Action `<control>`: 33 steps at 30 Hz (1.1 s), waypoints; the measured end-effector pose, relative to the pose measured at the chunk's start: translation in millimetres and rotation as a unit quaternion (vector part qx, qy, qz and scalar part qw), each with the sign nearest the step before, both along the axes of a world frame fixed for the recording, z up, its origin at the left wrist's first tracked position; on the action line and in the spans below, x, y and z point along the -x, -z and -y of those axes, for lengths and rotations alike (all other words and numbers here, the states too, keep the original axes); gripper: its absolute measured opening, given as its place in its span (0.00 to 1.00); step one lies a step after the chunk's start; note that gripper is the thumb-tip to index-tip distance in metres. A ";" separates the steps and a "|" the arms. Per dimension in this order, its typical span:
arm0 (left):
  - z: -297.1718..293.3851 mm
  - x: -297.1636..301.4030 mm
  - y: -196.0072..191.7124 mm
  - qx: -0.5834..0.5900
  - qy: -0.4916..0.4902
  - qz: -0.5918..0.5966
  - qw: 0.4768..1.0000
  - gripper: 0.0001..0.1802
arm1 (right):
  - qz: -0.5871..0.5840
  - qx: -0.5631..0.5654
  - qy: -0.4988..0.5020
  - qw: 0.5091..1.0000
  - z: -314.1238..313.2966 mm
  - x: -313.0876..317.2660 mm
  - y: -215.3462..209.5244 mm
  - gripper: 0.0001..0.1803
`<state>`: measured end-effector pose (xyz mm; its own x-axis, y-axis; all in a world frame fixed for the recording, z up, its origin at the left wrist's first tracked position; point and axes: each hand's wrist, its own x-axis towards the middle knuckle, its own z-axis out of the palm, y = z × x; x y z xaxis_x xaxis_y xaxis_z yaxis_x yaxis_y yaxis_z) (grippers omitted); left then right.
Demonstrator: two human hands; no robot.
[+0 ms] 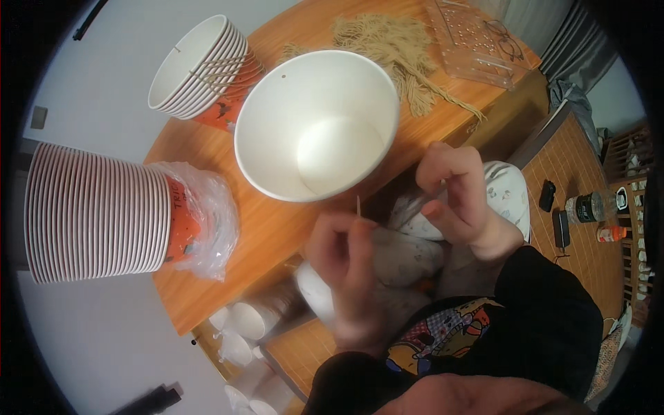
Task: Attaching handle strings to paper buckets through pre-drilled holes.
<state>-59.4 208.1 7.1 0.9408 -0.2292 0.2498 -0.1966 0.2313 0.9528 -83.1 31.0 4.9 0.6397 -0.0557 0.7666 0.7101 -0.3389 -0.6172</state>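
My left hand [344, 259] is closed in a pinch in front of the large white paper bucket. A short, thin, pale piece of cord [358, 207] sticks up from between its thumb and forefinger. To the right, my right hand [460, 197] is raised with its fingers curled; a gap shows between thumb and forefinger, and I see nothing in it. The white paper bucket [266, 149] lies tipped on the wooden table with its mouth toward me. A small hole [283, 77] pierces its wall near the rim. Neither hand touches the bucket.
At the left, a tall stack of paper buckets [97, 214] lies partly in clear plastic [214, 214]. Behind stands a shorter stack with cord handles [187, 66]. A heap of tan cords [380, 41] and a clear tray [470, 41] with glasses lie at the back. White buckets [252, 318] stand below the table.
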 end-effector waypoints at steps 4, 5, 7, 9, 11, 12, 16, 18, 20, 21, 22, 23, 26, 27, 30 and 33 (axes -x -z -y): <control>4.6 1.1 6.8 -0.006 -0.047 0.055 0.997 0.06 | -0.009 0.020 0.021 1.000 -1.7 2.7 -1.9 0.18; 7.2 1.4 7.4 -0.013 -0.065 0.056 0.996 0.06 | -0.029 0.053 0.027 0.998 -0.7 3.9 -4.8 0.18; 10.4 1.6 7.9 -0.014 -0.073 0.048 0.996 0.06 | -0.030 0.072 0.026 0.997 0.4 3.1 -8.2 0.18; 12.6 0.6 8.4 -0.018 -0.083 0.042 0.995 0.06 | -0.030 0.089 0.022 0.995 -1.7 1.4 -8.0 0.18; 18.7 -1.8 8.5 -0.009 -0.098 0.088 0.991 0.06 | -0.023 0.098 0.040 0.994 -1.6 1.6 -8.8 0.17; 19.8 -2.4 8.1 -0.009 -0.097 0.088 0.991 0.06 | -0.023 0.099 0.041 0.994 -1.4 2.3 -9.4 0.17; 26.8 -7.3 9.6 0.001 -0.098 0.099 0.990 0.08 | -0.011 0.076 0.069 0.995 -4.3 2.0 -7.8 0.15; 29.1 -8.4 8.1 -0.008 -0.113 0.122 0.986 0.10 | 0.023 0.060 0.088 0.994 -5.5 0.8 -11.1 0.15; 30.3 -9.1 4.7 0.001 -0.115 0.080 0.990 0.10 | 0.102 0.174 0.145 0.969 -2.8 -0.4 -23.3 0.16; 30.6 -9.8 4.3 0.002 -0.115 0.082 0.990 0.10 | 0.104 0.175 0.145 0.968 -4.2 -2.6 -27.6 0.16; 31.0 -9.3 2.8 0.011 -0.115 0.075 0.990 0.10 | 0.116 0.179 0.153 0.965 -7.3 -5.0 -33.4 0.17; 31.3 -9.1 1.2 0.021 -0.115 0.069 0.991 0.10 | 0.129 0.183 0.161 0.961 -9.5 -6.3 -39.5 0.17; 28.4 -12.0 3.3 0.022 -0.102 0.092 0.990 0.11 | 0.062 0.264 0.163 0.949 -13.9 -8.1 -55.7 0.16; 27.7 -14.2 6.5 0.023 -0.106 0.094 0.990 0.11 | 0.065 0.264 0.160 0.949 -16.4 -9.1 -59.1 0.16; 27.4 -18.4 12.7 0.029 -0.133 0.101 0.985 0.09 | 0.011 0.325 0.169 0.931 -22.7 -11.3 -67.7 0.16; 27.3 -19.6 12.9 0.007 -0.139 0.095 0.986 0.09 | 0.002 0.334 0.174 0.926 -26.1 -14.6 -72.0 0.16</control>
<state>-39.7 180.8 -5.8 0.9028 0.0359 0.4285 -0.4286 0.1565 0.8898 -68.5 57.1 76.9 0.6690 0.2302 0.7067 0.4880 -0.8532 -0.1840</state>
